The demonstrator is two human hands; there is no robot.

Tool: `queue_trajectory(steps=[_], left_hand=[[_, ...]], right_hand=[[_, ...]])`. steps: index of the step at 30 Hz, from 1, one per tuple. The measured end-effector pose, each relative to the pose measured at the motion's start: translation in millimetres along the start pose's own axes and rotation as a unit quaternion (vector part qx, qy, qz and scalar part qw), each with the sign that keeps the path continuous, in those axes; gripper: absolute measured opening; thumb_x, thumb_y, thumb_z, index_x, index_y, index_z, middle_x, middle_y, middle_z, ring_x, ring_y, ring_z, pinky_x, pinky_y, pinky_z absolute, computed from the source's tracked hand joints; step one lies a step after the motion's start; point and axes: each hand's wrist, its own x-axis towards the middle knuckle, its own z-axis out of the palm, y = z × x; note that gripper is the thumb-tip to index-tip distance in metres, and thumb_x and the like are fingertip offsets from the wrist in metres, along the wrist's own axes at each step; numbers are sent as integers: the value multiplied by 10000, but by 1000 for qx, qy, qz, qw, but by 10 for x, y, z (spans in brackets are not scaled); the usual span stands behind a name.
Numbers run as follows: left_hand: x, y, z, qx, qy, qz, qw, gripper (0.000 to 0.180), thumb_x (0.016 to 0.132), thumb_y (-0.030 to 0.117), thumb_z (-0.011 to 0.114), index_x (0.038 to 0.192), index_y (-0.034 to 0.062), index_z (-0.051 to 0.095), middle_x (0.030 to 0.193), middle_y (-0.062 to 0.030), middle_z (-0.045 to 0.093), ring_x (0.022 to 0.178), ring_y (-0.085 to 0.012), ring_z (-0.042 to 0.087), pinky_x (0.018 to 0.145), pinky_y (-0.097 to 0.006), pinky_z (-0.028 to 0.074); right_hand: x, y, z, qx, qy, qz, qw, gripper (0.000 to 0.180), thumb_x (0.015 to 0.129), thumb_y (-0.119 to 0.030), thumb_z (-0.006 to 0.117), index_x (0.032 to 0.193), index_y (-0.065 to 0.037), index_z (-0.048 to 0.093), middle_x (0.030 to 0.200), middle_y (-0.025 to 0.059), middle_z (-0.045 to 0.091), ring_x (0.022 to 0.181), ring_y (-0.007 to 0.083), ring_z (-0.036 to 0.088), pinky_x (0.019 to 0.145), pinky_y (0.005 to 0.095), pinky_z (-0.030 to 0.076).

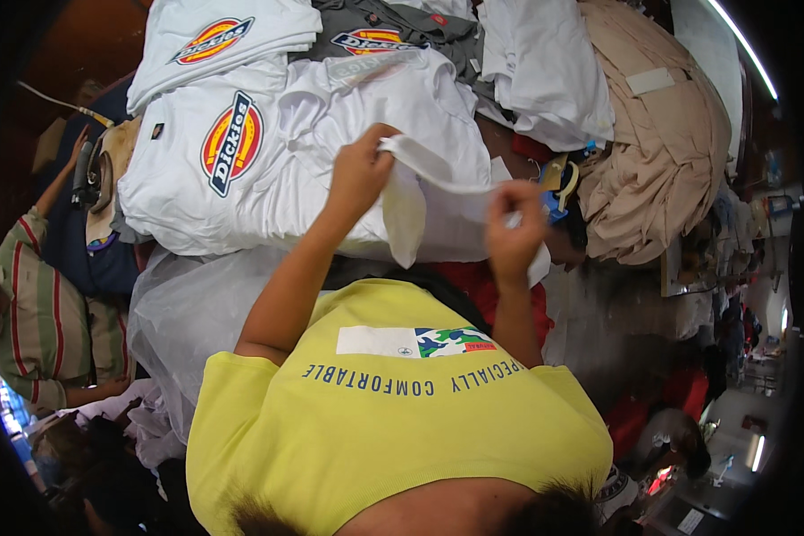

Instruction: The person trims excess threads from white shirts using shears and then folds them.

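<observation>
The white fabric strip [424, 168] is at the centre of the frame, spanning 2 hands, with a loose part hanging below. The left hand [359, 174], upper centre, has its grip pinched on 1 end. The right hand [516, 234], right of centre and blurred from where I stand, has its grip curled on the other. Adjacent items: white shirt [174, 210], upper left; grey shirt [456, 40], top centre; beige fabric heap [652, 170], upper right.
</observation>
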Motion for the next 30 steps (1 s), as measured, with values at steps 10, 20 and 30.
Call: queue_trajectory(steps=[10, 20, 30], left_hand=[[-705, 1283, -439, -116, -459, 193, 859, 235, 723, 98, 559, 950, 38, 576, 643, -170, 583, 564, -354, 566, 545, -419, 437], [-644, 988, -990, -281, -205, 221, 911, 261, 776, 155, 572, 988, 2, 580, 883, -99, 624, 804, -229, 619, 701, -302, 469], [-465, 721, -329, -2, -378, 0, 926, 293, 798, 131, 555, 1064, 7, 576, 879, -90, 628, 853, -177, 557, 766, -301, 425]], right_hand=[[406, 130, 565, 126, -264, 111, 950, 366, 748, -64, 606, 1103, 8, 554, 1034, 126, 606, 834, 199, 612, 726, 274, 475], [1282, -213, 1008, 222, -243, 51, 943, 439, 737, -78, 620, 1155, 10, 519, 1082, 140, 583, 911, 203, 583, 775, 279, 462], [1694, -215, 1241, 310, -196, 29, 930, 514, 726, -93, 633, 1207, 12, 484, 1130, 153, 561, 989, 207, 554, 825, 284, 450]])
